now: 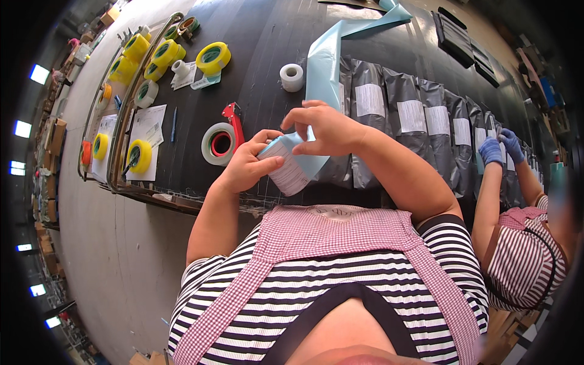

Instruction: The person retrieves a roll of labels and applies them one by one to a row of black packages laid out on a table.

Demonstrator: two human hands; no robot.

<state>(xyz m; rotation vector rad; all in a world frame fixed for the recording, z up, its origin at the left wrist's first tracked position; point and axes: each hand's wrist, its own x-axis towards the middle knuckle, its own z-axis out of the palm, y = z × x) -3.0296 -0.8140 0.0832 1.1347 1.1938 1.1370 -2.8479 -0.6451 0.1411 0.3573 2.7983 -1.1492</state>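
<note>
Close in front of my apron, my left hand (248,163) is closed round the left side of a stack of printed white labels (288,176) on pale blue backing. My right hand (325,129) is bent over the top of the stack, thumb and fingers pinching at the blue backing. A long, empty-looking strip of light blue backing paper (323,64) runs from behind my right hand up across the table, then bends to the right. Right of the strip, grey plastic mailing bags (398,100) lie in an overlapping row, several with white labels on them.
A red tape dispenser (234,125) and a small white roll (291,77) stand on the black table (255,36). Yellow tape rolls (213,58), papers (146,126) and a metal rack rail (123,106) are at left. At right, a co-worker's blue-gloved hands (490,151) touch the bags.
</note>
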